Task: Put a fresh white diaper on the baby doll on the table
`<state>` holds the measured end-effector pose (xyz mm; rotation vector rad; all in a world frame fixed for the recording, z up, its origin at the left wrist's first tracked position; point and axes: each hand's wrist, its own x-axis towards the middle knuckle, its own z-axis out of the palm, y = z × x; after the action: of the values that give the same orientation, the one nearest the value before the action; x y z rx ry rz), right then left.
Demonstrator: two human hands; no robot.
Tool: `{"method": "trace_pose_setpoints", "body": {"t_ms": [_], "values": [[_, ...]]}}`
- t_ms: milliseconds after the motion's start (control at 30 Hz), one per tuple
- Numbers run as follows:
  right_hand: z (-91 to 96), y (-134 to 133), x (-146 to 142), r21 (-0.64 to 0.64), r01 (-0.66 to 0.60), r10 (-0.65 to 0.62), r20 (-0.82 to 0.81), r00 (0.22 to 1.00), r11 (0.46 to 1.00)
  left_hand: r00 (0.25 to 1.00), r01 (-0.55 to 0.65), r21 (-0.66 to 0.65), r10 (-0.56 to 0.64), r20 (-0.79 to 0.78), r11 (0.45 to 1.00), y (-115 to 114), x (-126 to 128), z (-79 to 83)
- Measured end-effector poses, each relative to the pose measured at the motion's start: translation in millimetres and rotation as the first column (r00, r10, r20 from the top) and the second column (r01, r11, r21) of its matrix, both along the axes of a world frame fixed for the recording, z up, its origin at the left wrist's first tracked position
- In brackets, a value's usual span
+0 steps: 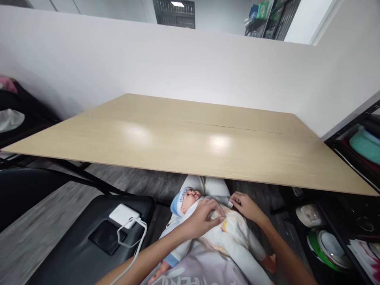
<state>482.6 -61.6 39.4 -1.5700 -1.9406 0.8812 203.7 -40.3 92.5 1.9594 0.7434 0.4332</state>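
A baby doll (pixel 225 233) in white patterned clothes lies on its back across the lap, its head toward the left. On its head is a blue and white cap (pixel 178 204). My left hand (pixel 206 213) rests over the doll's chest, fingers bent and the thumb apart from them. At the doll's far side, my right hand (pixel 245 205) has thumb and fingers closed at the end of the doll's white sleeve (pixel 226 201). The contact point there is small and partly hidden.
A wooden table (pixel 178 146) spans the front, its edge just beyond the knees. To the left, a black chair (pixel 74 237) holds a white power bank (pixel 124 215) with a cable (pixel 141 237) and a dark phone-like slab (pixel 107 236). Shelves (pixel 326 221) with containers stand at right.
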Motion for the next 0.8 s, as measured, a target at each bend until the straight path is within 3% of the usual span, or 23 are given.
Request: {"method": "trace_pose_setpoints", "body": {"t_ms": [133,300,400,467,533,600,667,733,800], "values": [[6.6,-0.4,-1.5,0.0,0.038,-0.038,-0.074,0.997,0.999,1.0,0.024,0.052,-0.025,0.014,0.998,3.5,2.8,5.7],[46.7,-13.8,-37.9,-0.03,-0.215,0.203,-0.226,0.953,0.976,0.977,0.188,0.086,-0.195,0.081,0.978,8.9,-12.4,34.4],[66.4,-24.6,-48.9,-0.012,-0.266,0.26,-0.164,0.952,0.964,0.923,0.373,-0.003,-0.37,0.107,0.928,5.3,-30.9,45.1],[76.0,-34.9,-39.9,-0.042,-0.23,0.225,-0.103,0.969,0.972,0.878,0.477,-0.126,-0.463,0.125,0.87,2.1,-38.6,45.2],[82.7,-49.3,-19.7,-0.114,-0.173,0.166,-0.068,0.984,0.978,0.866,0.499,-0.204,-0.481,0.133,0.842,1.9,-35.3,41.3],[84.9,-67.0,3.6,-0.215,-0.094,0.077,-0.085,0.993,0.972,0.894,0.446,-0.122,-0.435,0.105,0.887,7.0,-16.5,35.8],[79.3,-84.8,20.9,-0.376,-0.064,0.005,-0.156,0.988,0.925,0.92,0.389,0.095,-0.392,0.006,0.916,16.0,18.9,29.6],[64.7,-99.6,26.8,-0.529,-0.069,-0.038,-0.189,0.981,0.846,0.856,0.509,0.21,-0.465,-0.226,0.835,24.9,66.0,21.8],[43.9,-110.0,22.3,-0.552,-0.032,-0.034,-0.108,0.994,0.833,0.638,0.703,0.082,-0.576,-0.51,0.706,29.6,114.4,10.8]]}}
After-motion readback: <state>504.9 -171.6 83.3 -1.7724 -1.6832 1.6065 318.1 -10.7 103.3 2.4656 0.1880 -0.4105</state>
